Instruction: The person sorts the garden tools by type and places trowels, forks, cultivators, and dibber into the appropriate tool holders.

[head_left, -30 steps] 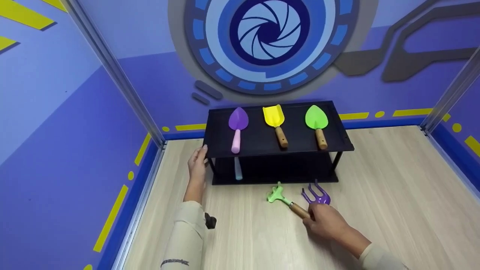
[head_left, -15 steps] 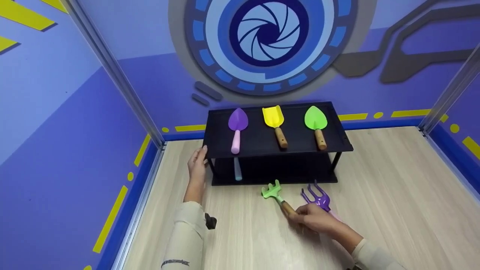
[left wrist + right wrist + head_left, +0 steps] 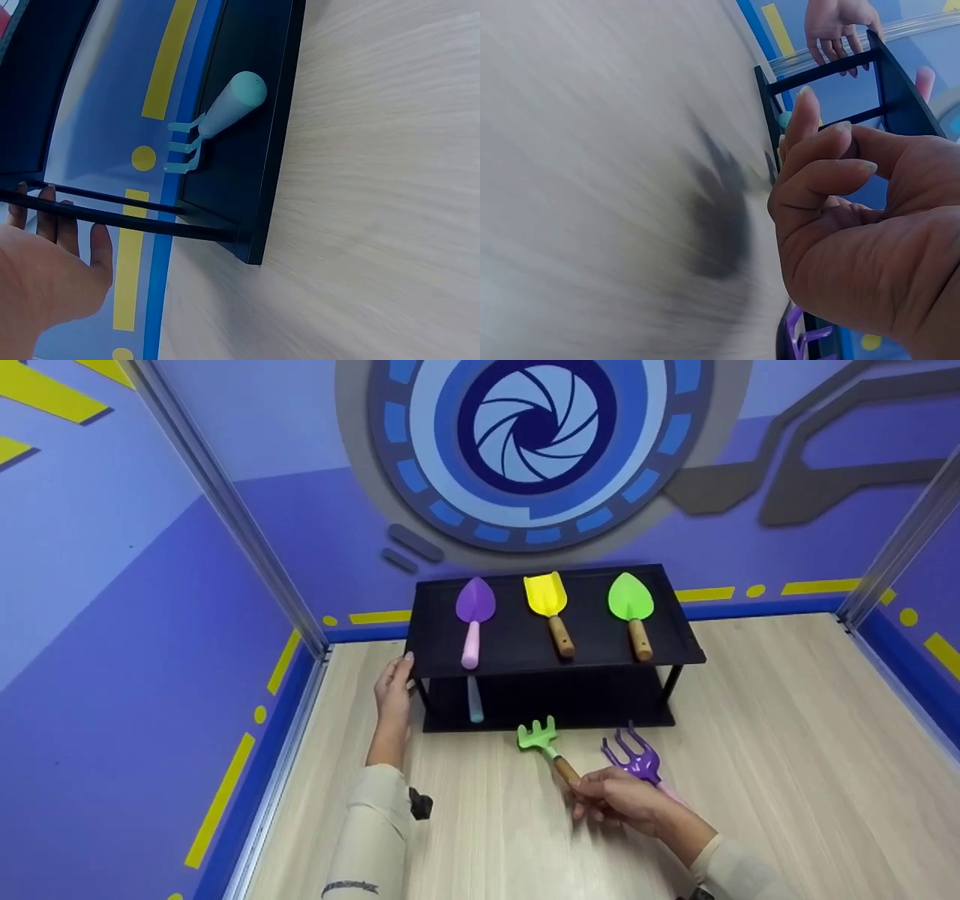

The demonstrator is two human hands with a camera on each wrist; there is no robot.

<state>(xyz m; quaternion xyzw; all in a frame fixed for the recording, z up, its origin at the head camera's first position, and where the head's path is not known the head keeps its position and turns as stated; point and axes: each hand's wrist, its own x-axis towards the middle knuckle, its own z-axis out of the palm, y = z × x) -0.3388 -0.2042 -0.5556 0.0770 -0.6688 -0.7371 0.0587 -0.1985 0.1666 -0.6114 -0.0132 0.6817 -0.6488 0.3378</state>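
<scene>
My right hand [image 3: 626, 802] pinches the wooden handle end of a green hand rake [image 3: 538, 735], its prongs near the front of the black two-tier shelf [image 3: 517, 649]. In the right wrist view curled fingers [image 3: 817, 161] hide most of this rake. A purple hand fork [image 3: 641, 763] with a pink handle lies on the table just beyond that hand. At the shelf's left end, my left hand [image 3: 394, 686] touches the upper board's edge with fairly straight fingers; its thumb stands apart from the shelf in the left wrist view.
On the upper board lie a purple trowel [image 3: 475, 601], a yellow shovel [image 3: 547, 594] and a green trowel [image 3: 631, 597]. A light blue hand rake [image 3: 225, 112] lies on the lower board. Printed panels [image 3: 165, 585] enclose the wooden table [image 3: 780, 765].
The right hand has moved left with the green rake and turned it, so its prongs now point toward the shelf. The left hand stays at the shelf's edge.
</scene>
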